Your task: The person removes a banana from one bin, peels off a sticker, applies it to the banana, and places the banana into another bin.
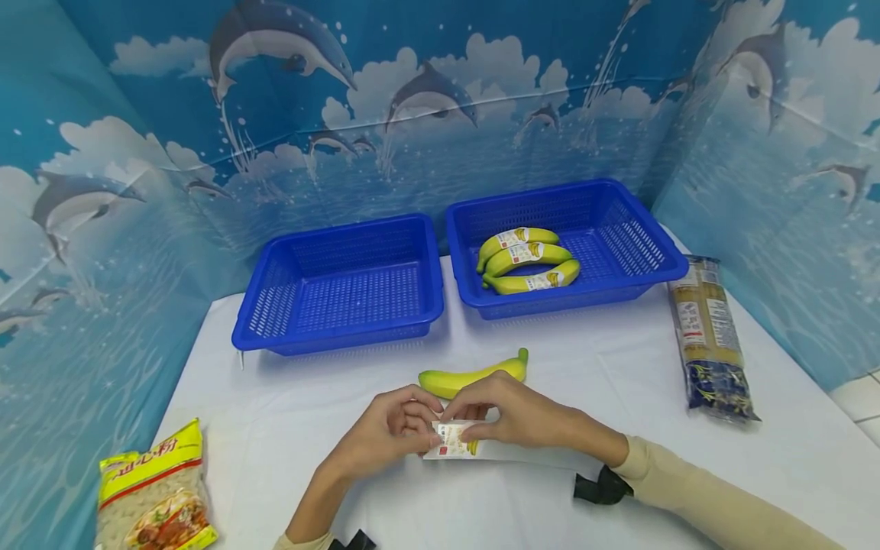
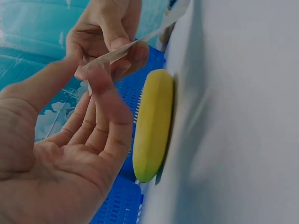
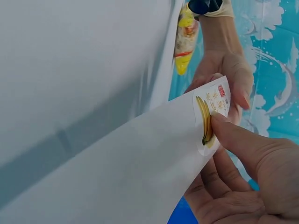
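A white backing strip [image 3: 140, 135] bears a banana sticker [image 3: 204, 121] at its end. My right hand [image 1: 519, 412] pinches the strip at that sticker, thumb on the printed face and fingers behind. At the strip's tip my left hand [image 1: 388, 431] pinches the end between thumb and index finger, its other fingers loosely bent. Just beyond both hands an unlabelled yellow-green banana [image 1: 474, 378] lies on the white cloth, partly hidden by the right hand in the head view. In the left wrist view the whole banana [image 2: 153, 126] shows beside the hands.
Two blue baskets stand at the back; the left basket [image 1: 337, 336] holds nothing, and the right basket [image 1: 564, 305] holds three labelled bananas [image 1: 528, 256]. A yellow-topped food bag [image 1: 158, 489] lies at front left. A long clear packet [image 1: 711, 336] lies at the right edge.
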`<state>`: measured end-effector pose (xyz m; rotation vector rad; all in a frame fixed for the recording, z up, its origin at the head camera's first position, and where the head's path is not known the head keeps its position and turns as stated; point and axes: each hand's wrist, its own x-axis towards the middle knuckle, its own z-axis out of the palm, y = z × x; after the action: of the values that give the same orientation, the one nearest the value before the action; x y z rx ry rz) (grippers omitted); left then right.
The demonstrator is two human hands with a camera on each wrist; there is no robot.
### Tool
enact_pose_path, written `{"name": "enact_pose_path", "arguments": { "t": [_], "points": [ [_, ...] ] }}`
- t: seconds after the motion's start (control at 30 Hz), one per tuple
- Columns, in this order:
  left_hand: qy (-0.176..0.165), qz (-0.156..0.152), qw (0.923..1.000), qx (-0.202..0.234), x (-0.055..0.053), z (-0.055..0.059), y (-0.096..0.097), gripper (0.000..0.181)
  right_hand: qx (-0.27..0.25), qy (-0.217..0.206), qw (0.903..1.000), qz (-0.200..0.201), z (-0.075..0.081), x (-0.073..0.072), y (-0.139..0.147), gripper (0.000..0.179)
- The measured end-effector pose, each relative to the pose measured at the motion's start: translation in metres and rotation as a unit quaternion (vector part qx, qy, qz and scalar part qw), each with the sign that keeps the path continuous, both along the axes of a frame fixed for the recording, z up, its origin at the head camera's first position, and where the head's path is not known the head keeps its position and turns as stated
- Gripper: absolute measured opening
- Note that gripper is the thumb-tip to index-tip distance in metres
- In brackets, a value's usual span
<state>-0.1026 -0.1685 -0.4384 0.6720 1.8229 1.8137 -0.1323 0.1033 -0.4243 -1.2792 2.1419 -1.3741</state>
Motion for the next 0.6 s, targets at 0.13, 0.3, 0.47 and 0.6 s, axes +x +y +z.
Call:
{"name": "enact_pose_path", "arguments": {
  "t": [0.13,0.3,0.47,0.6],
  "points": [
    [0.001,0.011,0.9999,0.012,-0.001,0.001,-0.002,0.020,-0.001,-0.002,1.0000,0.000,0.005,-0.002,0.003,0.031],
    [-0.036,0.016,0.9984,0.040,-0.002,0.000,0.002,0.026,-0.003,0.013,0.9999,0.003,0.008,-0.004,0.006,0.029],
    [-0.071,0.026,0.9946,0.070,0.000,0.000,0.008,0.027,-0.007,0.016,0.9998,0.000,0.011,-0.004,0.008,0.028],
    [-0.086,0.038,0.9912,0.093,0.003,-0.001,0.015,0.021,-0.017,0.027,0.9995,0.001,0.011,-0.004,0.009,0.027]
  ]
}}
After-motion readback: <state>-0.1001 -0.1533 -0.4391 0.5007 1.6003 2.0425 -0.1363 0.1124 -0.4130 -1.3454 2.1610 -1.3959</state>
